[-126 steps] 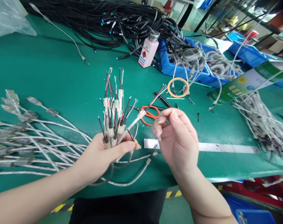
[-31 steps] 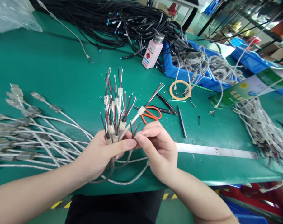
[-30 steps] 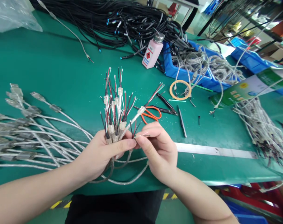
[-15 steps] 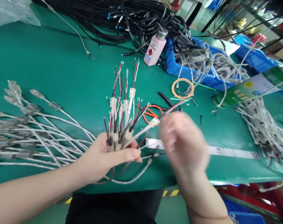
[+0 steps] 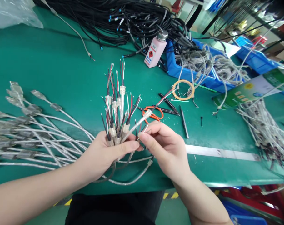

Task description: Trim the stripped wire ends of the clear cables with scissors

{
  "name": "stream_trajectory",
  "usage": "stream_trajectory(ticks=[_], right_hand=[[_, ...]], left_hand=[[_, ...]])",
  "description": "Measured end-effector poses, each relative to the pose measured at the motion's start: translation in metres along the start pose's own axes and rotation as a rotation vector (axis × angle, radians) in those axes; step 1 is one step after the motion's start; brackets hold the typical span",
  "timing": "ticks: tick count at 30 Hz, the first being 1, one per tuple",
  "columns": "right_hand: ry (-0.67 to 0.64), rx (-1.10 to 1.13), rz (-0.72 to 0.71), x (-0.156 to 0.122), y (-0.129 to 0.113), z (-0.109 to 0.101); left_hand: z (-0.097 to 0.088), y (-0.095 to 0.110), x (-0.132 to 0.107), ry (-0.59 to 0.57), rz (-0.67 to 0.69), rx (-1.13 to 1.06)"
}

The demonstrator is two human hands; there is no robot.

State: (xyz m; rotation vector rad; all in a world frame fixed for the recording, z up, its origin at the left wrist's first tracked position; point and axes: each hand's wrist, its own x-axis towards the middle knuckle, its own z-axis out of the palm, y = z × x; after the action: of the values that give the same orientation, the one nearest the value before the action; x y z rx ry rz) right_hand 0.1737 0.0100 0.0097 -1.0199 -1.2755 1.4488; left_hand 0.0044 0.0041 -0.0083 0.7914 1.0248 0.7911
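Note:
My left hand (image 5: 109,154) is closed round a bundle of USB cables (image 5: 122,103), whose stripped ends fan upward with red, black and white wires. One cable with a clear sleeve (image 5: 147,115) leans out to the right. My right hand (image 5: 171,150) meets the left fingertips, its thumb and forefinger pinching a thin wire (image 5: 145,128); the exact grip point is partly hidden. Several USB plugs (image 5: 16,89) of the cables lie spread at the left. Orange-handled scissors (image 5: 157,109) lie just beyond my right hand.
Black-handled pliers (image 5: 167,109) and a pointed metal tool (image 5: 184,122) lie beyond the right hand. A pink bottle (image 5: 156,51), a tape ring (image 5: 173,89), blue bins (image 5: 172,67) of cables and a white strip (image 5: 222,153) are around. Black cables (image 5: 85,25) pile at the back.
My right hand has moved left and down to the left fingertips, where it pinches a wire. The bundle has shifted slightly left. The pointed metal tool now shows on the table.

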Motion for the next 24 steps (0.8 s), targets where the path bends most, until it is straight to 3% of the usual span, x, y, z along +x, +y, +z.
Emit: stream_trajectory(ticks=[8, 14, 16, 19, 21, 24], right_hand=[[0.02, 0.122, -0.15, -0.001, 0.01, 0.0], [0.121, 0.066, -0.115, 0.0, 0.008, -0.01], [0.242, 0.069, -0.18, 0.009, 0.002, -0.02], [0.531, 0.11, -0.39, 0.021, -0.004, -0.033], [0.461, 0.059, -0.355, 0.022, -0.005, -0.034], [0.186, -0.102, -0.169, 0.013, -0.003, -0.026]], left_hand=[[0.001, 0.003, -0.002, -0.057, 0.008, -0.043], [0.0, 0.003, -0.005, -0.108, -0.001, -0.045], [0.0, 0.001, -0.006, -0.115, -0.013, 0.004], [0.001, 0.001, -0.005, -0.109, -0.023, 0.006], [0.001, 0.002, -0.005, -0.056, -0.014, -0.075], [0.002, 0.005, -0.003, 0.002, 0.003, -0.138]])
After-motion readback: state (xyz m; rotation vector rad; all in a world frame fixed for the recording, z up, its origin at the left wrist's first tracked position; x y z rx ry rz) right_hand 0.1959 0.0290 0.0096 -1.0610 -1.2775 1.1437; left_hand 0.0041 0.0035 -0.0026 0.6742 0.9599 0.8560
